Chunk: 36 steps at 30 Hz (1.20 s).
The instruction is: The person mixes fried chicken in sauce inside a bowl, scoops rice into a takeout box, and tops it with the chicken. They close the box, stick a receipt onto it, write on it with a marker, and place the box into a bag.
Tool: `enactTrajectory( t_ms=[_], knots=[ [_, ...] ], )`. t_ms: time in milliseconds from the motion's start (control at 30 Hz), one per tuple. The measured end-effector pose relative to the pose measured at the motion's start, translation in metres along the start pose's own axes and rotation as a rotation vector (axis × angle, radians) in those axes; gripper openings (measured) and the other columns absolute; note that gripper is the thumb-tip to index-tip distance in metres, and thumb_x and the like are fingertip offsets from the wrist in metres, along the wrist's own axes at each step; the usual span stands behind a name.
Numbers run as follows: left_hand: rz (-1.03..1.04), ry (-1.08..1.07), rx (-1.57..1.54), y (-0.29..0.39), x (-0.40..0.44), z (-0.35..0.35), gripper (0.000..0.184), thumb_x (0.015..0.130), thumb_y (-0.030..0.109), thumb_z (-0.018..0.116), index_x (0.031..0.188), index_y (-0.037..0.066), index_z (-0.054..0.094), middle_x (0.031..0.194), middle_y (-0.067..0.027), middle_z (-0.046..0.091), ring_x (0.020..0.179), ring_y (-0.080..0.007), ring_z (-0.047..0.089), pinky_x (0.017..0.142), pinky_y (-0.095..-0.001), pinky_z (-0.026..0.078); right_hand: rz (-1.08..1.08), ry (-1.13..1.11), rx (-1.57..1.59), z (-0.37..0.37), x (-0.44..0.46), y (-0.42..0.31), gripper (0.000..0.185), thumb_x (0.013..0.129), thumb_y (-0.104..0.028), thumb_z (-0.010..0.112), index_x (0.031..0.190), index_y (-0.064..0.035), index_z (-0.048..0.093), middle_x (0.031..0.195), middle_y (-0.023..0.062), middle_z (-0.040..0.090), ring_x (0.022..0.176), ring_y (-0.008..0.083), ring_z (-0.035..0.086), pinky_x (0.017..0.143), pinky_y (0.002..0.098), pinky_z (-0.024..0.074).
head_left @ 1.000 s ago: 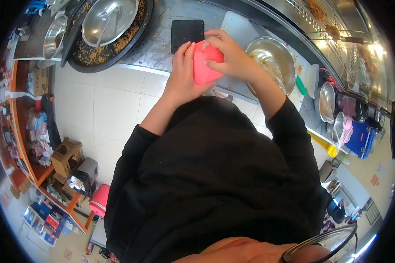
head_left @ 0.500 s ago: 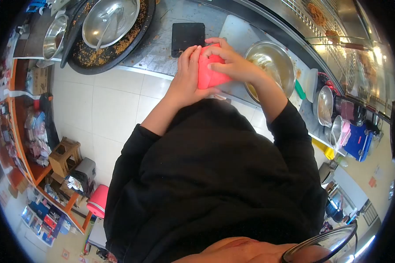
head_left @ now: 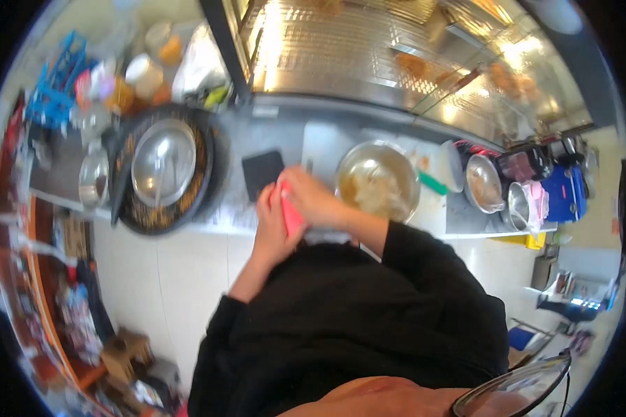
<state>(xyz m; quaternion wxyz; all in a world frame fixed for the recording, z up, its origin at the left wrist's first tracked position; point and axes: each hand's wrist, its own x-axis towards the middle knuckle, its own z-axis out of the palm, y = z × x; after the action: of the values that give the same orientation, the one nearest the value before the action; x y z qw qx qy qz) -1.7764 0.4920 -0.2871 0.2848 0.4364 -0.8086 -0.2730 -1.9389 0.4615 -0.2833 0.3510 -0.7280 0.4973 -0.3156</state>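
Observation:
Both of my hands hold a soft-looking, bright pink-red packet (head_left: 292,215) just above the counter's front edge. My left hand (head_left: 271,224) wraps its left side, and my right hand (head_left: 310,197) closes over its top and right side. Much of the packet is covered by my fingers, and I cannot tell whether it is a bag or a folded cloth. Just beyond my hands lies a flat black square pad (head_left: 259,169). To the right of my right hand stands a steel bowl (head_left: 378,144) with yellowish liquid and pale pieces.
At left, a large black pan (head_left: 206,187) with brown crumbs holds a steel bowl (head_left: 145,156). A white board (head_left: 318,142) lies behind my hands. A green handle (head_left: 432,183) and more steel bowls (head_left: 485,182) are at right. A lit glass cabinet (head_left: 341,62) lines the back.
The view has tilted up, showing more of the cabinet and counter. Both hands keep the packet, which now appears lower, turned narrower and more covered by my fingers.

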Motion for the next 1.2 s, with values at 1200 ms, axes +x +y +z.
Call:
enactTrajectory(
  t_ms=[1200],
  knots=[
    [-0.24,0.471,-0.324,0.036,-0.024,0.067,0.115,0.052,0.018,0.093,0.141,0.007,0.023,0.133,-0.0115,0.035,0.124,-0.0259,0.042,0.101,-0.0395,0.039,-0.152,0.189,0.504,-0.167,-0.136,0.018,0.029,0.089,-0.002,0.056,0.118,-0.0033,0.057,0.114,0.01,0.055,0.091,0.0154,0.058,0.08,0.028,0.0476]
  ],
)
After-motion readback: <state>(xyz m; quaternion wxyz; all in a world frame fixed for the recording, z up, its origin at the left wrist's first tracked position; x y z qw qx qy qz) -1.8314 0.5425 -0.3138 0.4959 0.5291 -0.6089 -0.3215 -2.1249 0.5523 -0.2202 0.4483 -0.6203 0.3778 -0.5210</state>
